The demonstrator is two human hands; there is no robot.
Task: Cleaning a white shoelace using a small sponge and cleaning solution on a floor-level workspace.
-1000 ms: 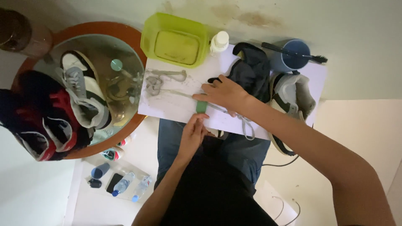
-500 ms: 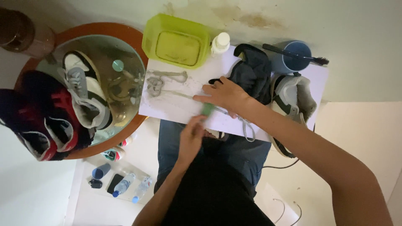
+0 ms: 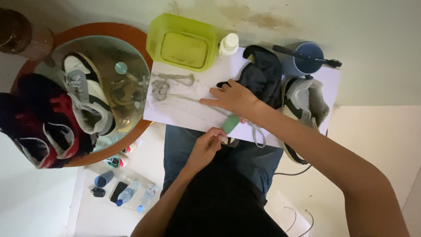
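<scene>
So the shoelace point(image 3: 206, 105) was laid out long across the white paper sheet point(image 3: 184, 116) on my lap, one grey end bunched up near the green tub point(image 3: 183, 42) and the other looping off the near edge. My right hand point(image 3: 234, 98) was pressed flat on it, fingers spread, not gripping anything, just pinning the lace so it wouldn't slide. The green-handled brush point(image 3: 230, 124) sat right below that hand, and my left hand point(image 3: 206, 147) had its fingers pinched shut near its lower end, though I honestly couldn't tell how firm the hold was. The paper was there to catch the grime, judging by the dirty smears on it. Black cloth point(image 3: 262, 77) and the lace-less sneaker point(image 3: 305, 103) sat to the right, within easy reach. White bottle point(image 3: 228, 44) and blue cup point(image 3: 305, 61) with a black brush point(image 3: 307, 56) across it at the far edge, more shoes in the glass basin point(image 3: 131, 83) on the left.
</scene>
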